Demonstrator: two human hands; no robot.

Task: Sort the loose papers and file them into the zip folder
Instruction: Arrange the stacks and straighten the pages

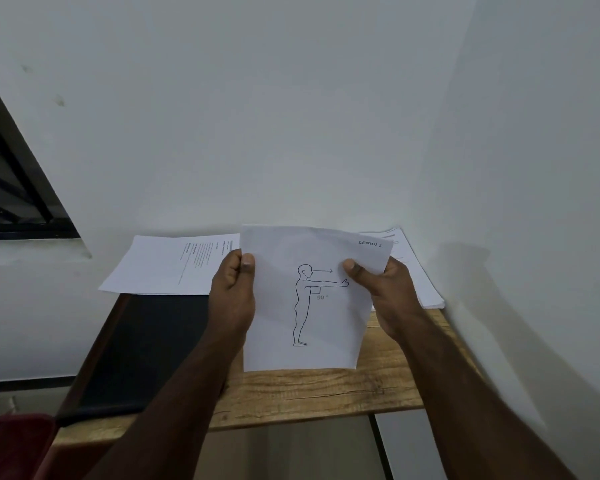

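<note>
1. Two hands hold one sheet [305,299] upright between them: the left hand [231,296] pinches its left edge, the right hand [383,289] its right edge, thumbs on the printed face, probably so the figure drawing and the "SECTION 1" note can be read for sorting.
2. Beyond the left hand lies a printed page [167,265], likely a pile already begun.
3. Behind the right hand sits a thicker paper stack [420,278], seemingly the unsorted supply.
4. Under the left forearm lies the dark zip folder [142,348] on the wooden table [326,389]; whether it is zipped I cannot tell.
</note>
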